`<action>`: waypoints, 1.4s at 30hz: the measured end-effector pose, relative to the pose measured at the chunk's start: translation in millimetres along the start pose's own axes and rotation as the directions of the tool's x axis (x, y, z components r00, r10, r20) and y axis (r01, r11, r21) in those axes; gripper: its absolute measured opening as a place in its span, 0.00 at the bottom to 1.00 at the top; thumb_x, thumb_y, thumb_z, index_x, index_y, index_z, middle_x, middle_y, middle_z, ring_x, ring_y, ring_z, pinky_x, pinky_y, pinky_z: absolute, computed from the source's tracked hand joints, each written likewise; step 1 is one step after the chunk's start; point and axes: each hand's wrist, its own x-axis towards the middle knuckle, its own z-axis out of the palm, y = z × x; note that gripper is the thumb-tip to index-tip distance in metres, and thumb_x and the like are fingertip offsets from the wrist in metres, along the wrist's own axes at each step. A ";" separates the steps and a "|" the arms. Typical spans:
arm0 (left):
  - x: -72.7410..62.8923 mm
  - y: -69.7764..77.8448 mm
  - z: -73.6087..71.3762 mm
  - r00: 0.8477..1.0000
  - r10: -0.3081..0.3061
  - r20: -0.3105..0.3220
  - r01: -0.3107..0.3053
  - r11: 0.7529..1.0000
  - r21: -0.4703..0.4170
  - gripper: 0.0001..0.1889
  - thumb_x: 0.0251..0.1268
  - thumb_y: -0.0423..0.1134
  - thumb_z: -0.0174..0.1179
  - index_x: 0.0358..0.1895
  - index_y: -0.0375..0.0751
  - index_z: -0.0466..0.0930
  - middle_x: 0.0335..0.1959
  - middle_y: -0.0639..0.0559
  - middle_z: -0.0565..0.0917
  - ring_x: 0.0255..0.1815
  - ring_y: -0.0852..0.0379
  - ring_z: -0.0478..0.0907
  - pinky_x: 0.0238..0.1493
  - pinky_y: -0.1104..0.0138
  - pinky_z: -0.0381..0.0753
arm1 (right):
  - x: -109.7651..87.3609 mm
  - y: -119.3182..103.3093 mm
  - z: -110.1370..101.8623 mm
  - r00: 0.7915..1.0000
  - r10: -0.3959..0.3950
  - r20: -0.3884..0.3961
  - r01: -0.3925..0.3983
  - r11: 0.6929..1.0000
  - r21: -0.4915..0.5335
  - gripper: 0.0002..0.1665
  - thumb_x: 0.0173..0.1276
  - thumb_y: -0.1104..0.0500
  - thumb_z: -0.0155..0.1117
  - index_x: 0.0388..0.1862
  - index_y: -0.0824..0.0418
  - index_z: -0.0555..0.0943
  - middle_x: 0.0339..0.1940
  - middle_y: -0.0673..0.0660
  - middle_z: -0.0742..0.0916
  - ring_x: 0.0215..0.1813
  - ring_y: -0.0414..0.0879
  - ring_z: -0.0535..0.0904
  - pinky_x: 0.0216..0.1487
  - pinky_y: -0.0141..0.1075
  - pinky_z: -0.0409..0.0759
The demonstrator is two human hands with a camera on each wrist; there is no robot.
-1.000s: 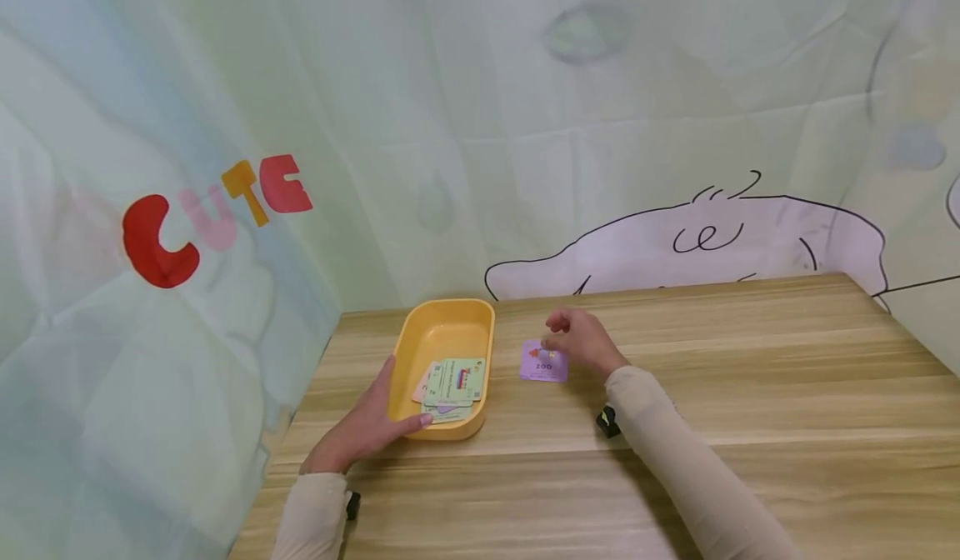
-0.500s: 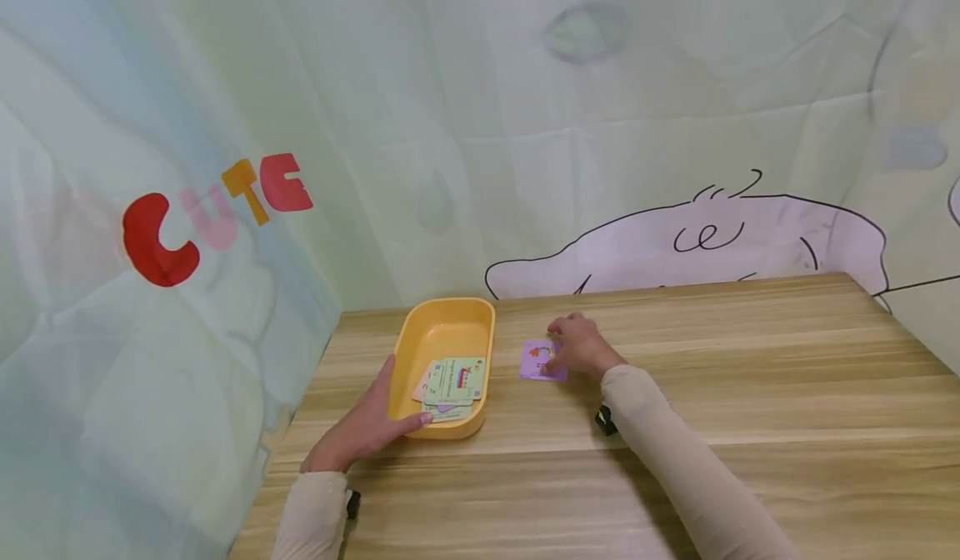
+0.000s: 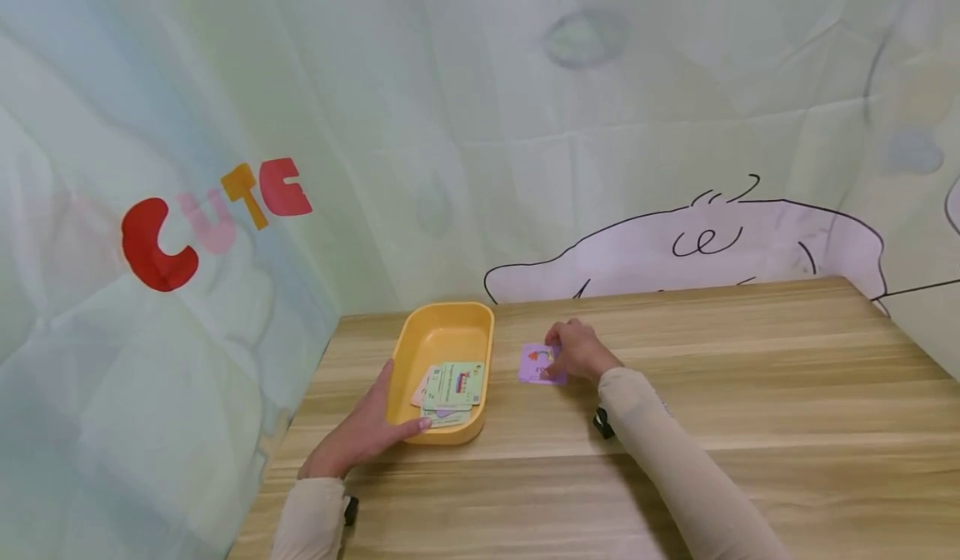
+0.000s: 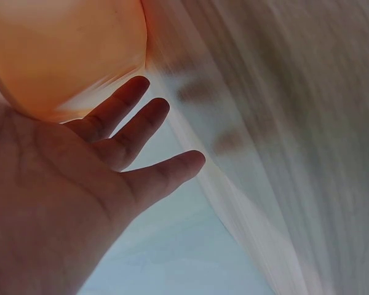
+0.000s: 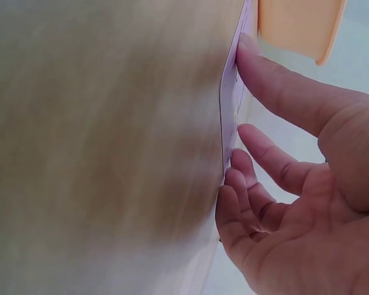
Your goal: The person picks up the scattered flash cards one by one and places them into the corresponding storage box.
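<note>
My left hand (image 3: pixel 366 427) holds the near left corner of a yellow plastic tray (image 3: pixel 446 314), its thumb over the rim. In the left wrist view, several fingers (image 4: pixel 169 175) stretch out straight and apart beside the tray wall. Inside the tray lies a loose stack of printed cards (image 3: pixel 461 385), mostly green. A purple card (image 3: pixel 531 370) rests on the wooden table right of the tray. My right hand (image 3: pixel 581 352) is over that card, thumb and index tip touching its face, spread apart. In the right wrist view, its other fingers (image 5: pixel 230 212) bend down by the card's edge.
The wooden table (image 3: pixel 720 368) reaches back to a printed cloth backdrop (image 3: pixel 450 127) with cartoon drawings. More of the cloth hangs along the left side, with "CUTE" lettering (image 3: pixel 161 247) on it.
My right hand has come down onto the purple card, its thumb and fingers now touching it. The left hand and the tray have stayed in place.
</note>
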 end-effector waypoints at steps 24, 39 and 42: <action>1.5 -1.5 -0.4 1.000 0.025 -0.003 -0.025 1.000 -0.012 0.57 0.56 0.53 0.75 0.81 0.47 0.43 0.73 0.44 0.66 0.65 0.46 0.69 0.71 0.46 0.64 | 8.0 -2.6 -2.2 0.998 -0.050 0.024 0.052 0.994 -0.096 0.28 0.54 0.60 0.83 0.51 0.63 0.78 0.55 0.62 0.77 0.60 0.59 0.68 0.64 0.53 0.70; -0.3 0.7 -0.1 1.000 0.011 -0.001 -0.011 1.000 -0.013 0.58 0.55 0.54 0.75 0.81 0.48 0.43 0.73 0.45 0.67 0.64 0.46 0.70 0.71 0.47 0.65 | 6.7 0.1 1.3 0.999 -0.035 0.014 0.035 0.999 -0.011 0.29 0.52 0.64 0.83 0.52 0.61 0.78 0.55 0.60 0.76 0.58 0.56 0.70 0.62 0.52 0.72; -0.3 0.3 -0.3 1.000 0.019 0.002 -0.019 1.000 -0.013 0.57 0.56 0.54 0.75 0.81 0.48 0.43 0.72 0.44 0.67 0.63 0.46 0.70 0.71 0.47 0.65 | 5.5 0.1 1.0 0.999 -0.043 0.034 0.041 0.998 0.043 0.30 0.53 0.66 0.82 0.52 0.61 0.76 0.54 0.60 0.78 0.55 0.54 0.73 0.60 0.50 0.73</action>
